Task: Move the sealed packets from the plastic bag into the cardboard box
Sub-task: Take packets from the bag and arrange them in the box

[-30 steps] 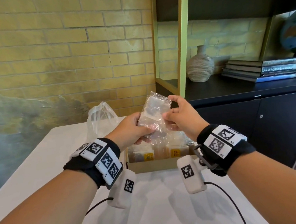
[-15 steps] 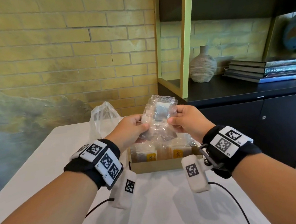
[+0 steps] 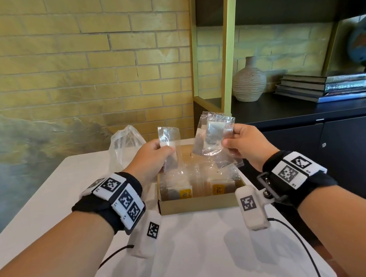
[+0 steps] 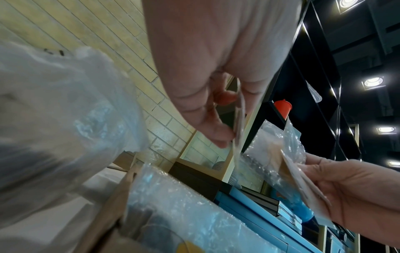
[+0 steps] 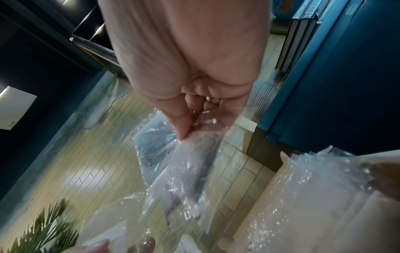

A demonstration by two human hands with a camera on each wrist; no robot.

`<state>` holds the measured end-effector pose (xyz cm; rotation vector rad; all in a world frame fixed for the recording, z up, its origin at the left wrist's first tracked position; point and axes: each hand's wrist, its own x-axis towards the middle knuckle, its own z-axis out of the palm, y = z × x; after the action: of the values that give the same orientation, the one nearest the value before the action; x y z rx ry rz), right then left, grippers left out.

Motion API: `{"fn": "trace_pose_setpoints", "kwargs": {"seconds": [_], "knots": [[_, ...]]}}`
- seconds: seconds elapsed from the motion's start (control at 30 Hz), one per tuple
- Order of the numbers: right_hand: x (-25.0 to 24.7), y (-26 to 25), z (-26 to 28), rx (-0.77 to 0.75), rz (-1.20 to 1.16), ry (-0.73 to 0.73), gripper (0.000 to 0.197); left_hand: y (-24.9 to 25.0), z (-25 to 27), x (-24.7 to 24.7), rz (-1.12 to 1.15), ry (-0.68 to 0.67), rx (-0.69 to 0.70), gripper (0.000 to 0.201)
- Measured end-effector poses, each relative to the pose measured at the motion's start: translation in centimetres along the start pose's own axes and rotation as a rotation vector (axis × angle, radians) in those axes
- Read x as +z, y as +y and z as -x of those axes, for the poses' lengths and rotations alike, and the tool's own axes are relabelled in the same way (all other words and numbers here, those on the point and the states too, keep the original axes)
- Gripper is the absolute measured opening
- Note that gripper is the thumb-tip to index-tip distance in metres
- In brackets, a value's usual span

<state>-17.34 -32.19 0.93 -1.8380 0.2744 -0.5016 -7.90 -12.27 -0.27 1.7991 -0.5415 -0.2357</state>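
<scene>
Each grip pinches crinkly clear packets [image 3: 213,136] above cardboard box [image 3: 198,203].

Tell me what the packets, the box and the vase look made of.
Packets: clear glossy plastic film, crinkled and see-through. Box: matt brown cardboard, plain flat wall. Vase: probably ceramic or wood; matt beige with fine horizontal ribs.

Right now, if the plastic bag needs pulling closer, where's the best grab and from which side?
Probably the bunched peak of the plastic bag, pinched from above on its left side. It stands crumpled and upright behind the left hand, beside the cardboard box; the film is thin and slack, so gathered folds likely hold better than a flat wall.
</scene>
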Motion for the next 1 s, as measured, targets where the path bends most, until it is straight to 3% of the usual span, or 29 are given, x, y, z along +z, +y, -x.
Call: {"fn": "trace_pose_setpoints", "kwargs": {"seconds": [0.27, 0.37, 0.5, 0.67, 0.87, 1.0], "knots": [[2.3, -0.5, 0.7, -0.098, 0.073, -0.103, 0.024, 1.2, 0.4, 1.8, -0.058, -0.049, -0.012, 0.015], [2.7, -0.6, 0.5, -0.120, 0.087, -0.109, 0.024, 1.4, 0.3, 2.1, -0.168, 0.013, 0.027, 0.013], [1.9, -0.7, 0.4, -0.122, 0.077, -0.073, 0.025, 1.0, -0.1, 1.4, -0.228, 0.099, 0.043, 0.016], [0.1, -0.5, 0.2, -0.089, 0.082, 0.024, 0.016, 0.7, 0.0, 1.2, -0.252, 0.035, 0.055, 0.015], [-0.6, -0.2, 0.2, -0.063, 0.081, 0.069, 0.019, 0.9, 0.5, 1.9, -0.213, -0.015, 0.111, 0.013], [-0.8, 0.0, 0.2, -0.060, 0.094, 0.070, 0.019, 0.9, 0.4, 2.0, -0.244, -0.077, 0.130, 0.038]]}}
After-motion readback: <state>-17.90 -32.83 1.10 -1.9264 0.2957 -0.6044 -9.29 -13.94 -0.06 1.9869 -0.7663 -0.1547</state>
